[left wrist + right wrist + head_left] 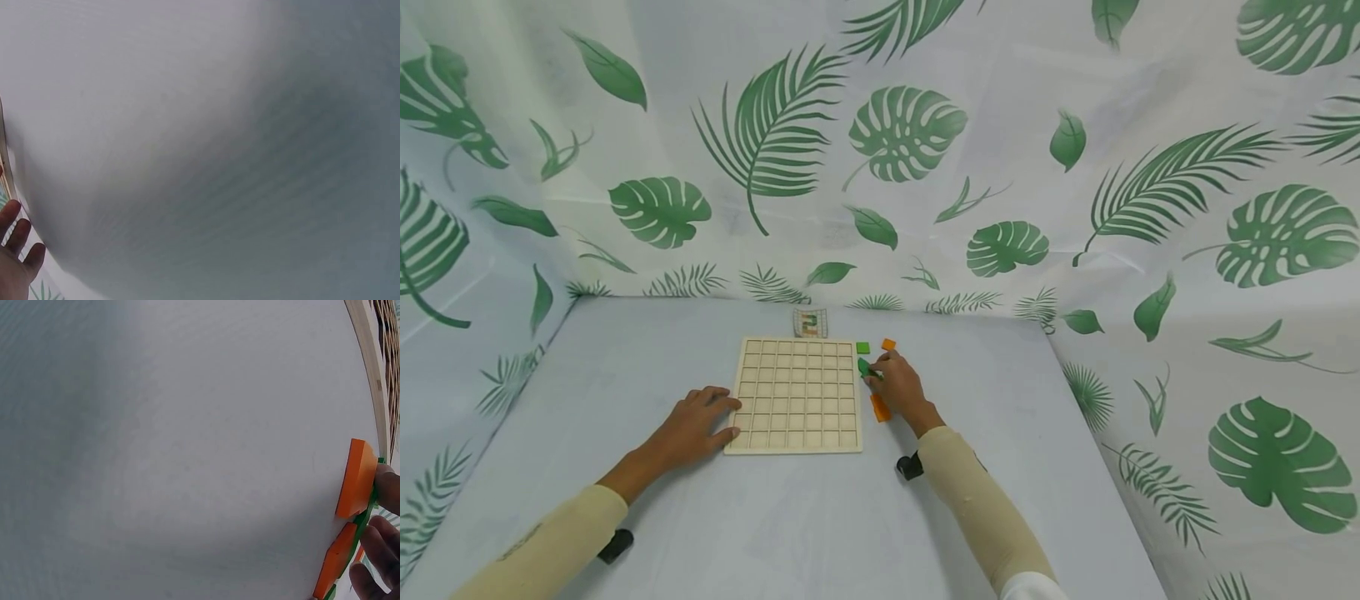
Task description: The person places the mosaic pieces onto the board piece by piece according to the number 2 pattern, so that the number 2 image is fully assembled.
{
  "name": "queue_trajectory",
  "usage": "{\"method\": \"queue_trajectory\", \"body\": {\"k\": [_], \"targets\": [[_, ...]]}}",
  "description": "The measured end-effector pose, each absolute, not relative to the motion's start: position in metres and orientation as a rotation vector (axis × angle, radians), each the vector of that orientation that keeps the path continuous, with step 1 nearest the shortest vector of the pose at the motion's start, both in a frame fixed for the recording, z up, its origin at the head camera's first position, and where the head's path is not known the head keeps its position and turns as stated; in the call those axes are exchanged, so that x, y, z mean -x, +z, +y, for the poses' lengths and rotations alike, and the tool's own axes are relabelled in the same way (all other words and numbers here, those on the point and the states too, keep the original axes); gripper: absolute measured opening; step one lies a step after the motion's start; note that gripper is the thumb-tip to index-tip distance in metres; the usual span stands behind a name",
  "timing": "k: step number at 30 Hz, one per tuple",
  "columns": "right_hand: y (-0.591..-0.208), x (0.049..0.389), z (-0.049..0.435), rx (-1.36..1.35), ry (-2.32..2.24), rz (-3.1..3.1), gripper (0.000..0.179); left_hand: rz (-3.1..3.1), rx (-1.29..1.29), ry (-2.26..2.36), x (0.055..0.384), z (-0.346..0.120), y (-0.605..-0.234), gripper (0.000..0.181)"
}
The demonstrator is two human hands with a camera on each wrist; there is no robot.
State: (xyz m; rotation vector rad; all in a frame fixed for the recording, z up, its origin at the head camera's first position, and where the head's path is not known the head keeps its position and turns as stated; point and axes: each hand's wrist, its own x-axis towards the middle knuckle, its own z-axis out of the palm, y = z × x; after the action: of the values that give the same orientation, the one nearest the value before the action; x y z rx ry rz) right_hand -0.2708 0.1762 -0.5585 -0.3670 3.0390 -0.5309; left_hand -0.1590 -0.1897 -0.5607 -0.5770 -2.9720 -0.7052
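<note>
Head view: beneath a person's two hands, a pale table (775, 533) is bearing one gridded board (793, 451), sitting between them. The left hand (696, 425) is gripping nothing, its fingers spreading and their tips touching the board's edge on that side; a light, steady touch is probably serving best, since a nudge could be sliding the board. The right hand (898, 387) is pinching a green piece (864, 367) just beside the board's opposite edge; good handling is likely calling for holding it by its sides and lifting it clear, so that no neighbour is being dragged.

By count, the board is showing what appear to be seven rows of seven cells. One patterned card (810, 322) is resting beyond both hands. One orange patch (881, 407) is lying just nearer than the right fingers, possibly comprising two pieces, so the orange total is remaining uncertain; one orange square (888, 343) is lying just beyond them. At least two greens are showing: the pinched one and a green square (862, 347) lying just past the right fingertips
</note>
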Motion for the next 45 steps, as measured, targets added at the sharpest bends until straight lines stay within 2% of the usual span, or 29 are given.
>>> {"method": "queue_trajectory", "body": {"k": [5,15,28,45], "targets": [[-0.5555,0.2725,0.1753,0.322,-0.557,2.997,0.039,-2.951,0.585,-0.711,0.1596,-0.1893,-0.5602,0.041],[-0.5531,0.2722,0.1742,0.264,-0.609,2.971,0.031,-2.936,0.591,-0.693,0.1608,-0.1885,-0.5642,0.042],[-0.5528,0.2705,0.1762,0.338,-0.694,2.986,0.029,-2.947,0.583,-0.705,0.1587,-0.1881,-0.5611,0.041],[-0.5503,0.2687,0.1832,0.372,-0.896,2.766,0.015,-2.951,0.590,-0.685,0.1600,-0.1922,-0.5666,0.042]]}}
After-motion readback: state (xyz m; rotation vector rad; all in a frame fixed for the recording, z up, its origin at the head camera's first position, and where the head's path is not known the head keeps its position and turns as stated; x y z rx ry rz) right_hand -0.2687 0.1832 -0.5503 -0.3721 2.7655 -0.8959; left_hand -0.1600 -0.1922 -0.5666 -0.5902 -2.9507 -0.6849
